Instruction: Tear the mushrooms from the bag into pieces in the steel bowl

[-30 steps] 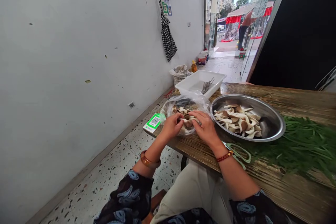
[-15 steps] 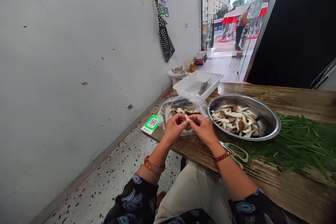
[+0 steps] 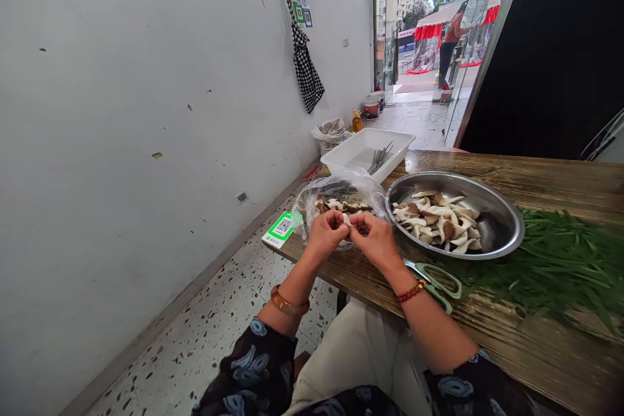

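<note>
Between the fingertips of both hands is a small pale mushroom piece (image 3: 346, 220). My left hand (image 3: 325, 233) pinches it from one side and my right hand (image 3: 374, 238) from the other, so most of it is hidden. Just beyond them a clear plastic bag (image 3: 306, 205) lies open with mushroom pieces (image 3: 336, 205) inside. To the right, a steel bowl (image 3: 504, 234) holds a heap of sliced mushrooms (image 3: 441, 221). Green-handled scissors (image 3: 441, 279) rest beside my right wrist, partly covered by it.
A white plastic tray (image 3: 348, 149) with thin metal skewers (image 3: 380, 157) stands behind the bag. Long green leaves (image 3: 570, 260) cover the right of the wooden table (image 3: 526, 354). A QR code card (image 3: 281, 229) lies at the left edge. One person (image 3: 451, 42) stands outside the doorway.
Both hands keep their pinch on the mushroom piece, with only slight finger movement. My right forearm has shifted slightly, showing more of the scissors.
</note>
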Tool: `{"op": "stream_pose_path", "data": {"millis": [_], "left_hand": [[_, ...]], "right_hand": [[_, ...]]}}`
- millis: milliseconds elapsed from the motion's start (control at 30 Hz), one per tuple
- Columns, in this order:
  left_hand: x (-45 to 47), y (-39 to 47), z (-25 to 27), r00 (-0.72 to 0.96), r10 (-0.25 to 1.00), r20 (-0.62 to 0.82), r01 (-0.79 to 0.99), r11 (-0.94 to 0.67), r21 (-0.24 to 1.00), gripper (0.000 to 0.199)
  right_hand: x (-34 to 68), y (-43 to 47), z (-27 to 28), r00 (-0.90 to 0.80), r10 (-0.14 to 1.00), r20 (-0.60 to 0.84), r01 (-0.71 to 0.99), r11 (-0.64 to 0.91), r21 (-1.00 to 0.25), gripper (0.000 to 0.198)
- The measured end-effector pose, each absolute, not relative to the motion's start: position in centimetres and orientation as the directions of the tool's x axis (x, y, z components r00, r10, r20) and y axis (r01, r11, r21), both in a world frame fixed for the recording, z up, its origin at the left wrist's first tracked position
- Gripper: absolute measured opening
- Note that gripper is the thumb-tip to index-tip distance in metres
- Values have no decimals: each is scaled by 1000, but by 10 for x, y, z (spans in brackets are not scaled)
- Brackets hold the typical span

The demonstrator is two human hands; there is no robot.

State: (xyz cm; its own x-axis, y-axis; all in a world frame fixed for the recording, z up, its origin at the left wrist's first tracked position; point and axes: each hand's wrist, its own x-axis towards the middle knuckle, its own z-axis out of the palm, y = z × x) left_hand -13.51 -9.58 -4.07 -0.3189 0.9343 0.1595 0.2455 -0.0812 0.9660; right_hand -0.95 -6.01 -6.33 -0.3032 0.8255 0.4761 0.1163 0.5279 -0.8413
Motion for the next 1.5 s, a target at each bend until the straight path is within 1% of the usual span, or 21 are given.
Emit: {"op": "stream_pose_path", "data": {"millis": [133,267,333,433,600,633,700,767,867,933,967,1033,1133,1200,1233,1400,1500], "left_hand": [[-137,-94,-43,-297,947,125,214,-61,975,5],[-135,-92,-41,-282,952,121,241,-52,969,5],[-134,-92,-40,-271,955,118,241,-51,969,5],[-132,-92,-38,-249,963,106,193,-58,980,5],[-134,-94,-34,-229,970,75,123,-48,991,6],[-135,-95,-33,-230,971,70,120,-43,992,7],[-137,-96,-31,-236,970,65,117,-38,992,7],[-140,-97,-32,-232,971,62,138,-30,990,7],[-143,-98,-34,-213,975,62,216,-15,976,6],[-143,-98,-36,-211,975,68,257,-12,966,6],[-142,-98,-36,-213,975,70,261,-12,965,6],[-140,-97,-36,-206,977,59,234,-10,972,7],[-136,-97,-35,-177,984,22,153,5,988,8],[-136,-97,-34,-164,986,6,109,12,994,8],[-137,-97,-33,-160,987,-1,93,16,996,8],[-140,-98,-34,-136,989,-59,33,64,997,9],[-140,-99,-34,-139,987,-80,-28,77,997,13]], "right_hand": [[-12,-62,-65,-276,841,466,138,514,-847,10],[-13,-60,-67,-274,868,414,102,454,-885,11],[-12,-58,-67,-281,890,358,60,388,-920,12],[-12,-57,-66,-305,909,283,-37,286,-958,12],[-12,-58,-64,-360,910,205,-185,145,-972,12],[-12,-58,-64,-366,907,207,-190,145,-971,13],[-12,-57,-65,-366,898,245,-149,203,-968,14],[-11,-57,-66,-349,882,315,-64,313,-948,14],[-11,-59,-66,-326,838,438,60,480,-875,13],[-12,-60,-66,-317,819,479,111,533,-839,14],[-12,-60,-66,-310,822,477,123,532,-838,14],[-12,-59,-67,-294,855,426,105,472,-875,15],[-13,-57,-68,-310,910,276,-38,279,-960,15],[-13,-57,-68,-345,915,210,-127,176,-976,16],[-13,-56,-68,-357,914,195,-154,148,-977,16],[-15,-57,-68,-380,908,173,-210,97,-973,16],[-15,-57,-69,-376,908,185,-204,113,-972,16]]}}
